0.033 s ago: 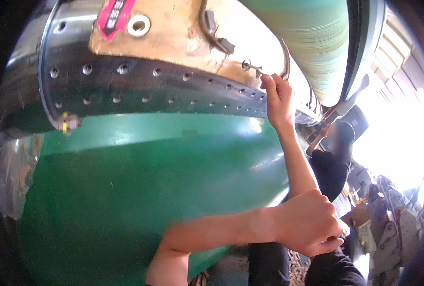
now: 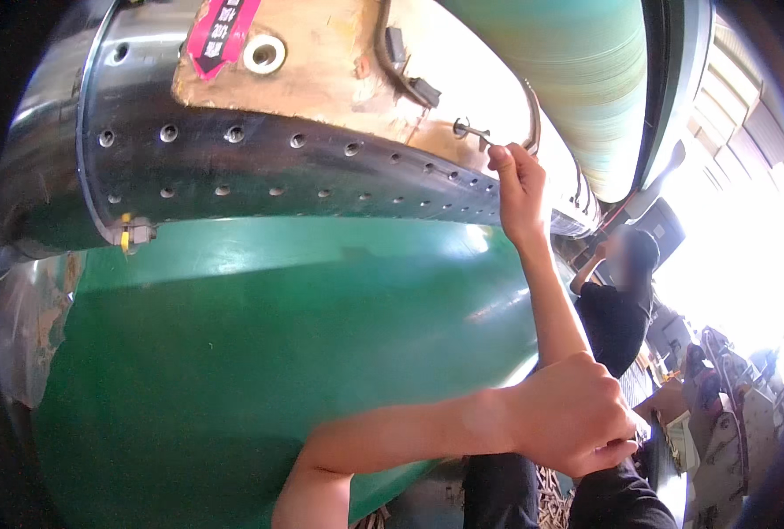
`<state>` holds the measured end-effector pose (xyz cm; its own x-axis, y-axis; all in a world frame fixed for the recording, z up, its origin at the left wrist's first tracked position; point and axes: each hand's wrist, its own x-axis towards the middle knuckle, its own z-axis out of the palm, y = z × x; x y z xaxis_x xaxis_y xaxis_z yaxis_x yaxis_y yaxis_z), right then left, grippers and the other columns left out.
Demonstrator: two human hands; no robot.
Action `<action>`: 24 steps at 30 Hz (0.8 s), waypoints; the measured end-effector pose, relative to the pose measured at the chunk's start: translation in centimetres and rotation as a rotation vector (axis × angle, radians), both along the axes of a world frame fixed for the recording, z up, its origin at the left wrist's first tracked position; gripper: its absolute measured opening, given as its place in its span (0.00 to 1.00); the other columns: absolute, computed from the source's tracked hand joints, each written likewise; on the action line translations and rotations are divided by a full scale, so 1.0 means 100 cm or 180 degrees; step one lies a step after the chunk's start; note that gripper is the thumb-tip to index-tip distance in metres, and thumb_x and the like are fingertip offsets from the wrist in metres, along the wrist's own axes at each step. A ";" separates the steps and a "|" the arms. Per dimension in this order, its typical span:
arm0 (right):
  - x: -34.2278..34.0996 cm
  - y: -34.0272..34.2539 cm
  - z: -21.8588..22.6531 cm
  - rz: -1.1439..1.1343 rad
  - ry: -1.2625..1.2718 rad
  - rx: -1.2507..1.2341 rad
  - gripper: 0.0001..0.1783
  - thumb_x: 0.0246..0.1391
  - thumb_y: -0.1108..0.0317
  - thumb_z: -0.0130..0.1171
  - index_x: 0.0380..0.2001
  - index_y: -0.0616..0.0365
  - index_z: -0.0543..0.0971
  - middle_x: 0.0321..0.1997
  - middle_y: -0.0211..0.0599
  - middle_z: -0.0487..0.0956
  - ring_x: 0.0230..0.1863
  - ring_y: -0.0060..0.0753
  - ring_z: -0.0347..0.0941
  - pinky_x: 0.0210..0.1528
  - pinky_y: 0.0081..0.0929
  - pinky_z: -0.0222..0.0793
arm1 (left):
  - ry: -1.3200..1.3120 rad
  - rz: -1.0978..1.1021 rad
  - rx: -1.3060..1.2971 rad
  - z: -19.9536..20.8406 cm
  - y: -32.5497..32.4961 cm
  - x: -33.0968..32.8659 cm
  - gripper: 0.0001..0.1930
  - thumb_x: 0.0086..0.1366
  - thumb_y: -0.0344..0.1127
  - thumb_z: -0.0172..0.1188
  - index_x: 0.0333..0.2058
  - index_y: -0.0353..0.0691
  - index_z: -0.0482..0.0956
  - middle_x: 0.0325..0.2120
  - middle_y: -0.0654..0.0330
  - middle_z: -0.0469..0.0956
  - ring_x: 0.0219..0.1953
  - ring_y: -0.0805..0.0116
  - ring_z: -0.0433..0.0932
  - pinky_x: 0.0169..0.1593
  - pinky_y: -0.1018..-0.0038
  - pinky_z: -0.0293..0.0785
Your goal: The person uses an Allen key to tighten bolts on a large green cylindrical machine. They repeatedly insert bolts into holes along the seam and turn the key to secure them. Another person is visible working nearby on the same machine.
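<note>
My right hand (image 2: 517,187) is raised to the upper edge of a dark steel flange (image 2: 260,167) pierced with rows of holes. Its fingers pinch the end of a thin metal tool (image 2: 473,132) that sticks out at the flange's rim. My left forearm crosses from the lower middle to the right. My left hand (image 2: 575,421) is closed in a fist in front of my right forearm; I cannot see anything in it. Below the flange bulges a large glossy green cylinder (image 2: 277,353).
Above the flange lies a tan panel (image 2: 339,70) with a pink label (image 2: 218,31) and a white ring (image 2: 264,53). A second green cylinder (image 2: 577,79) hangs at the upper right. A person in a black shirt (image 2: 616,309) stands at the right, near machinery (image 2: 727,397).
</note>
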<state>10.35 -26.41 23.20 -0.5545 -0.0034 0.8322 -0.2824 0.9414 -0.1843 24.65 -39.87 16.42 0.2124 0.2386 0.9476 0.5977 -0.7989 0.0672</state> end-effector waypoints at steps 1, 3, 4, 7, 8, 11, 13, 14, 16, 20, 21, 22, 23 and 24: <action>0.003 0.012 -0.010 0.0030 0.0037 -0.0080 0.23 0.68 0.54 0.53 0.27 0.64 0.78 0.18 0.29 0.70 0.26 0.22 0.61 0.31 0.28 0.59 | -0.0054 0.0102 0.0024 -0.007 0.004 -0.003 0.18 0.63 0.43 0.60 0.17 0.41 0.74 0.16 0.57 0.75 0.22 0.54 0.79 0.28 0.61 0.74; 0.015 0.015 -0.023 -0.0211 0.0156 0.0041 0.23 0.66 0.52 0.55 0.28 0.62 0.79 0.18 0.36 0.72 0.22 0.33 0.66 0.30 0.35 0.63 | -0.0037 0.0050 0.0202 -0.003 0.014 -0.005 0.17 0.63 0.44 0.61 0.18 0.43 0.74 0.16 0.59 0.75 0.21 0.57 0.78 0.26 0.62 0.74; 0.022 0.010 -0.009 -0.0440 0.0331 0.0267 0.22 0.65 0.51 0.56 0.29 0.61 0.80 0.18 0.40 0.73 0.20 0.39 0.68 0.29 0.38 0.65 | 0.0086 0.0009 0.0301 0.005 0.008 -0.007 0.15 0.62 0.43 0.64 0.19 0.45 0.76 0.16 0.62 0.75 0.21 0.62 0.78 0.24 0.65 0.72; -0.001 -0.031 0.002 0.0032 -0.0510 -0.0031 0.21 0.64 0.49 0.56 0.31 0.57 0.80 0.20 0.49 0.77 0.23 0.51 0.77 0.31 0.47 0.69 | -0.0283 0.0203 0.0275 0.001 -0.018 -0.037 0.13 0.58 0.40 0.71 0.18 0.47 0.78 0.14 0.66 0.75 0.17 0.65 0.76 0.22 0.71 0.70; 0.008 -0.021 -0.001 -0.0048 -0.0450 -0.0124 0.20 0.64 0.49 0.56 0.31 0.56 0.80 0.22 0.51 0.79 0.27 0.54 0.79 0.32 0.48 0.70 | -0.0318 0.0181 0.0218 0.001 -0.008 -0.037 0.13 0.58 0.40 0.71 0.18 0.47 0.79 0.14 0.65 0.76 0.17 0.65 0.76 0.22 0.72 0.70; 0.015 -0.031 -0.007 -0.0663 -0.0140 -0.0577 0.22 0.64 0.49 0.55 0.29 0.57 0.80 0.26 0.54 0.80 0.33 0.60 0.80 0.35 0.50 0.72 | -0.0322 0.0519 0.0162 0.004 0.009 -0.046 0.11 0.57 0.38 0.71 0.19 0.44 0.81 0.15 0.64 0.77 0.17 0.66 0.77 0.22 0.73 0.69; 0.016 -0.008 -0.008 -0.0342 -0.0022 -0.0143 0.21 0.66 0.51 0.53 0.28 0.58 0.79 0.21 0.50 0.76 0.26 0.58 0.75 0.32 0.46 0.69 | -0.0301 0.0622 0.0210 0.006 0.010 -0.049 0.11 0.58 0.39 0.70 0.21 0.42 0.82 0.15 0.62 0.77 0.16 0.67 0.77 0.21 0.74 0.69; 0.017 -0.001 -0.007 -0.0041 -0.0117 0.0044 0.20 0.66 0.52 0.53 0.28 0.57 0.79 0.21 0.50 0.76 0.27 0.58 0.76 0.32 0.47 0.69 | -0.0289 0.0730 0.0120 0.002 -0.001 -0.049 0.12 0.58 0.39 0.70 0.20 0.42 0.82 0.15 0.63 0.78 0.16 0.67 0.76 0.21 0.74 0.68; 0.018 -0.001 -0.009 0.0071 -0.0124 0.0007 0.19 0.66 0.54 0.53 0.27 0.57 0.79 0.21 0.51 0.77 0.29 0.60 0.76 0.33 0.49 0.70 | -0.0282 0.0846 0.0123 0.003 -0.014 -0.057 0.13 0.60 0.40 0.68 0.20 0.41 0.81 0.15 0.63 0.78 0.15 0.68 0.75 0.22 0.73 0.68; 0.025 -0.027 -0.018 -0.0383 -0.0025 -0.0677 0.20 0.66 0.54 0.52 0.25 0.57 0.78 0.22 0.55 0.77 0.30 0.66 0.75 0.35 0.56 0.70 | -0.0627 0.1015 0.0356 0.012 -0.017 -0.065 0.18 0.64 0.44 0.64 0.20 0.37 0.79 0.14 0.61 0.76 0.14 0.70 0.71 0.23 0.74 0.64; 0.029 -0.022 -0.012 -0.0296 -0.0196 -0.0643 0.20 0.65 0.54 0.53 0.25 0.57 0.78 0.22 0.55 0.77 0.30 0.66 0.75 0.34 0.56 0.70 | -0.0695 0.1003 0.0341 0.015 -0.021 -0.066 0.19 0.64 0.45 0.63 0.20 0.37 0.79 0.14 0.62 0.76 0.15 0.72 0.71 0.22 0.76 0.63; 0.028 -0.023 -0.020 -0.0328 -0.0002 -0.0690 0.20 0.65 0.54 0.53 0.25 0.57 0.78 0.21 0.55 0.77 0.30 0.66 0.75 0.34 0.55 0.69 | -0.0807 0.0955 0.0358 0.012 -0.021 -0.065 0.16 0.62 0.41 0.65 0.20 0.37 0.79 0.13 0.62 0.75 0.14 0.70 0.71 0.22 0.76 0.63; 0.024 -0.028 -0.027 -0.0355 0.0193 -0.0734 0.20 0.65 0.53 0.53 0.25 0.57 0.78 0.21 0.55 0.76 0.29 0.66 0.75 0.34 0.55 0.69 | -0.0918 0.0914 0.0376 0.010 -0.020 -0.066 0.13 0.59 0.37 0.66 0.19 0.37 0.79 0.12 0.62 0.74 0.14 0.68 0.71 0.21 0.75 0.62; 0.022 -0.028 -0.032 -0.0377 0.0388 -0.0778 0.21 0.65 0.53 0.53 0.24 0.57 0.78 0.21 0.55 0.76 0.29 0.66 0.75 0.34 0.55 0.69 | -0.1024 0.0877 0.0391 0.009 -0.016 -0.069 0.13 0.59 0.37 0.65 0.19 0.37 0.78 0.12 0.62 0.74 0.14 0.69 0.71 0.21 0.76 0.62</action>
<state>12.52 -29.22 20.02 -0.4351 0.2639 0.8608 -0.2072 0.9011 -0.3810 17.75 -41.47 17.29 -0.1540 0.1264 0.9800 0.7538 -0.6262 0.1992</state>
